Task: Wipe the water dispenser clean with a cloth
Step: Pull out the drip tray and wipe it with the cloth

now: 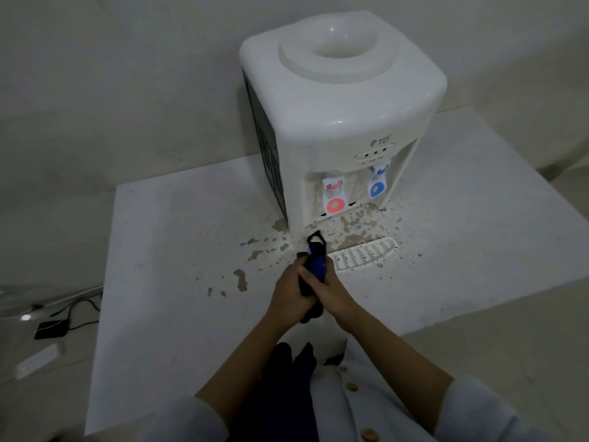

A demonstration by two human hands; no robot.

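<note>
From the head camera, the white water dispenser (338, 122) stands at twelve o'clock on a white table (178, 244). Brown splashes dirty its drip tray (360, 247) and the tabletop. Both hands meet at six o'clock. The left hand (291, 295) and right hand (334, 293) squeeze a dark blue cloth (315, 266). It looks soft, light and floppy, maybe damp. Holding it bunched up should work best.

A white table (178, 250) carries brown stains (241, 279) and scattered specks across its top. On the floor to its left lie a black cable (79, 306), a small black box (51, 328) and a white block (39, 358).
</note>
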